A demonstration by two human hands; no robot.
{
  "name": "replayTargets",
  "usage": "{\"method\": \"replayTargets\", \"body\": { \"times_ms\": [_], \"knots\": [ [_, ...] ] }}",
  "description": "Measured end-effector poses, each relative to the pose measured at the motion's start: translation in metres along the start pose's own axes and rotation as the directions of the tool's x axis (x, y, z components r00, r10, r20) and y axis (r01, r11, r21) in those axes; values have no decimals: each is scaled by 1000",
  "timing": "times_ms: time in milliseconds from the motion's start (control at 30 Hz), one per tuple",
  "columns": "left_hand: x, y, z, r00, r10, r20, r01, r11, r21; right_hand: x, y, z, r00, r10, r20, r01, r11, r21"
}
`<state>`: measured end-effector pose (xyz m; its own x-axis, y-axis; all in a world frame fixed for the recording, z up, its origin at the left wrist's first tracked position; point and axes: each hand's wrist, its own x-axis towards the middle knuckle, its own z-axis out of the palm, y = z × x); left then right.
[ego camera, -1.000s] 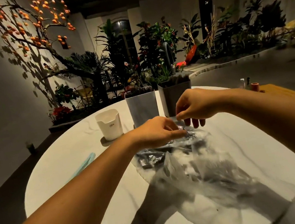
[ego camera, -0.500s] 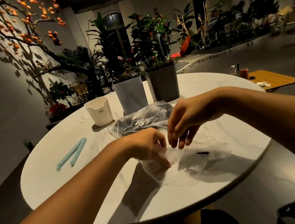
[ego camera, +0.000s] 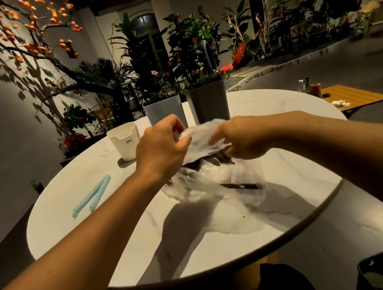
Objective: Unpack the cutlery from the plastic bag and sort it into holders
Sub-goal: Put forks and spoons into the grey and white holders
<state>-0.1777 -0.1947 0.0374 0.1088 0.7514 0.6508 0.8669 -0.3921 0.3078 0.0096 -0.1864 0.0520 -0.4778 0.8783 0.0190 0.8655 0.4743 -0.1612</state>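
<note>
bag (ego camera: 213, 184) clear, crumpled, mid-table (ego camera: 71, 190), dark cutlery (ego camera: 209, 161) inside | white holder (ego camera: 126, 141), pale holder (ego camera: 164, 110), grey holder (ego camera: 209, 101) along far edge, contents unclear | left hand (ego camera: 162, 148) and right hand (ego camera: 240, 138) both pinch the bag's raised top | blue clip (ego camera: 92, 196) at left edge

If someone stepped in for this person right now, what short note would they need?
Left hand and right hand both grip the plastic bag, lifted over the table.
Cutlery pokes from its underside; one dark piece lies in the bag's lower part.
White holder, light grey holder and dark grey holder stand behind.
Done: bag opened.
Left: take out the cutlery and sort it.
</note>
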Motion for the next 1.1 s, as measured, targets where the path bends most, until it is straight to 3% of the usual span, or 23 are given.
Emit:
{"method": "replayTargets", "body": {
  "times_ms": [67,133,233,300,400,600,667,733,833,867,967,1100],
  "knots": [
    [1,0,-3,990,17,-141,-18,1000,-1,0,6,5,991,-42,-130,26,993,-117],
    [0,-1,-4,965,32,-260,-33,999,2,-1,11,8,982,-87,-166,54,980,-193],
    [-4,-2,-3,929,47,-367,-42,999,21,-4,9,11,993,-106,-60,101,992,-82],
    [-6,-5,-2,925,49,-377,-36,999,41,-3,6,16,993,-119,23,119,993,7],
    [-11,-15,-1,933,56,-356,-37,998,60,5,8,26,993,-119,28,118,992,36],
    [-16,-35,8,956,107,-274,-148,980,-135,21,16,34,993,-117,2,116,991,69],
    [-13,-38,13,965,-37,-259,-68,921,-384,27,13,37,994,-112,15,111,992,66],
    [-6,-44,18,947,-265,-183,101,783,-614,35,9,42,995,-96,23,95,994,43],
    [3,-56,28,884,-464,52,336,555,-761,46,8,50,999,-52,5,51,995,84],
    [4,-61,33,874,-473,115,384,524,-760,49,9,51,999,-35,-6,35,993,110],
    [3,-76,50,857,-473,202,469,557,-685,59,9,55,1000,4,-28,1,980,199],
    [10,-96,65,770,-512,380,638,637,-434,70,9,58,999,33,-31,-25,975,219]
  ]
}}
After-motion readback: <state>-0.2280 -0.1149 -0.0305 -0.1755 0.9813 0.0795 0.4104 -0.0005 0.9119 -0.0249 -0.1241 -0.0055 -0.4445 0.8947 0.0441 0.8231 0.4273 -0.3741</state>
